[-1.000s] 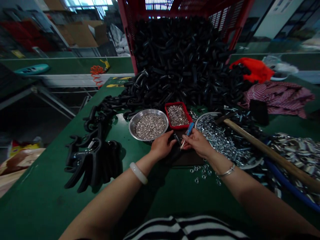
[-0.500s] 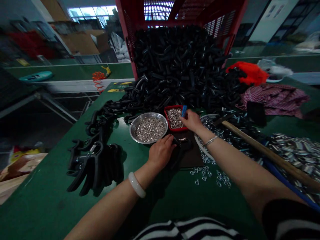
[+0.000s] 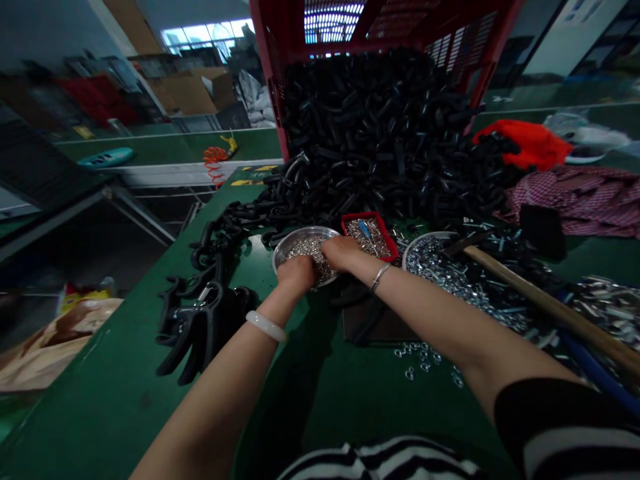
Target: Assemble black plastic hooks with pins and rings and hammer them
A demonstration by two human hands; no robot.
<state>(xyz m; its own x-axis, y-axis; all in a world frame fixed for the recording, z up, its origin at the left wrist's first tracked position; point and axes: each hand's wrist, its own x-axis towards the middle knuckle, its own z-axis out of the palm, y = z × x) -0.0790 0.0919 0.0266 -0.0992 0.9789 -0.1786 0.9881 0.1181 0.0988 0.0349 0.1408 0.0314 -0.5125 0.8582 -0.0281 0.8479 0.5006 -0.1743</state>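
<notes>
A round metal bowl point(image 3: 280, 248) is filled with small silvery parts. Over its front edge is my left hand point(image 3: 297, 272), fingers curled down into the parts. My right hand point(image 3: 340, 253) reaches in from the right side, its fingertips also low among the parts; what either hand pinches is hidden. Beside the bowl, a blue-handled tool point(image 3: 365, 229) lies on small metal pins in a red tray point(image 3: 391, 244). A black clamp part point(image 3: 367, 320) rests on a dark mat point(image 3: 395, 327) below my right wrist.
A red crate point(image 3: 270, 60) spills black clamp parts point(image 3: 370, 133) across the back. Finished-looking black clamps point(image 3: 200, 327) stand at left. On the right lie a hammer point(image 3: 525, 287), a dish of metal parts point(image 3: 435, 267) and loose small rings point(image 3: 425, 357).
My right hand has let go of the blue-handled tool, now in the red tray, and moved left to the bowl. My left hand has left the clamp part and reached into the bowl.
</notes>
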